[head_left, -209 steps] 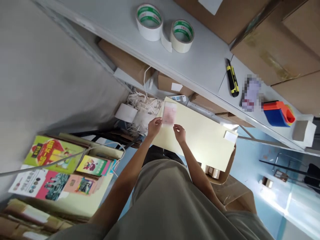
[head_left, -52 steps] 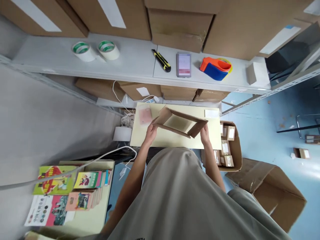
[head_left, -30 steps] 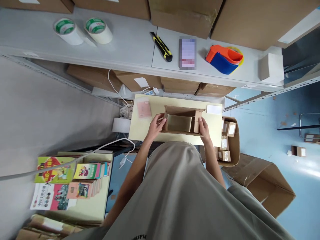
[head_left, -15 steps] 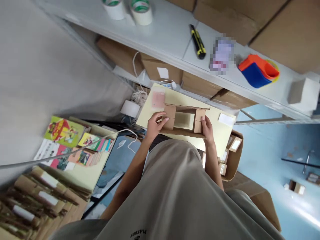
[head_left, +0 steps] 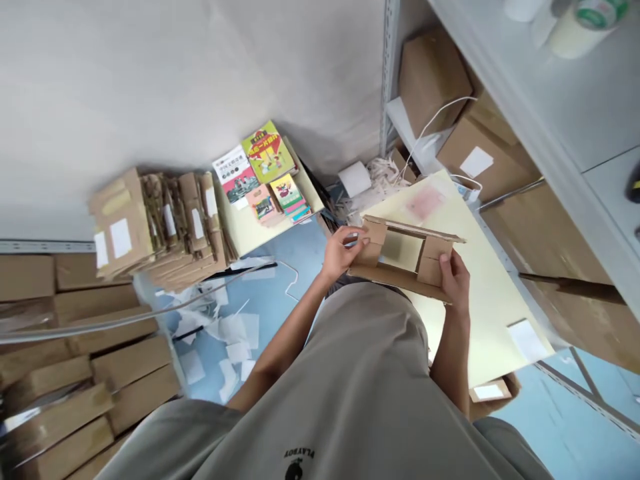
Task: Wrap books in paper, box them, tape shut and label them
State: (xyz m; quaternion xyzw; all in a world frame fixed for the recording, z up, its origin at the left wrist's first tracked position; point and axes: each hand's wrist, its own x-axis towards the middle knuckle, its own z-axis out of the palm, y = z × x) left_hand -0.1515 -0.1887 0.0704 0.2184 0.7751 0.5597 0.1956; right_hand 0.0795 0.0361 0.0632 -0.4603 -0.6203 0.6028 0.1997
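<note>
A small brown cardboard box [head_left: 431, 268] is held in front of my body, above the pale yellow table [head_left: 493, 287]. Its short end flaps are folded inward and the long flaps stand outward, with an opening through the middle. My left hand [head_left: 345, 250] grips the left end, thumb and fingers at the folded flap. At the right end, my right hand [head_left: 454, 277] is closed on the box, its thumb over the flap and the fingers hidden beneath.
Several books [head_left: 270, 153] lie on a side table to the left. Flattened cardboard boxes [head_left: 185, 220] stand beside them, and stacked cartons [head_left: 133, 363] rise below. Paper scraps [head_left: 237, 333] litter the floor. A white cable [head_left: 125, 323] crosses the left side. A grey shelf [head_left: 560, 100] overhangs the right.
The view has swung to the left, bringing the books and stacked cartons further into sight. Both hands keep hold of the cardboard box, which appears more tilted in the picture.
</note>
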